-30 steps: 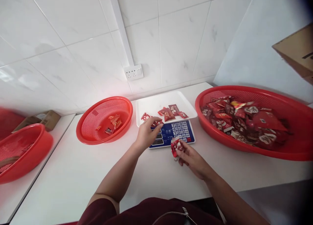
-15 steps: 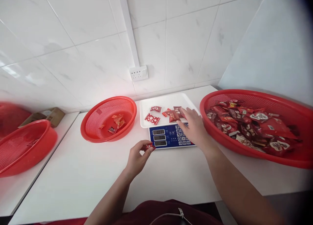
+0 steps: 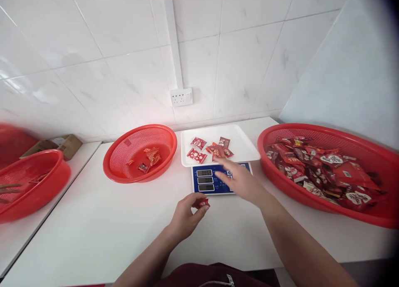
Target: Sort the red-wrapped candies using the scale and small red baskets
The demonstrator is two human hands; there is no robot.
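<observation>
We had a small red packet (image 3: 204, 202) pinched in our left hand (image 3: 184, 218) just in front of the scale (image 3: 220, 189), probably so the displays (image 3: 205, 180) weren't blocked, while our right hand (image 3: 245, 183) hung kinda spread above it, near the packets (image 3: 197, 155) on the white tray (image 3: 246, 150).

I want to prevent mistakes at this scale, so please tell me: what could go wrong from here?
1. The right hand is over the blue key panel, so it might press something by accident.
2. The left hand pinches a red packet; it could slip onto the table.
3. The right basket looks very close to the white tray, so a bump might shift the tray.
</observation>
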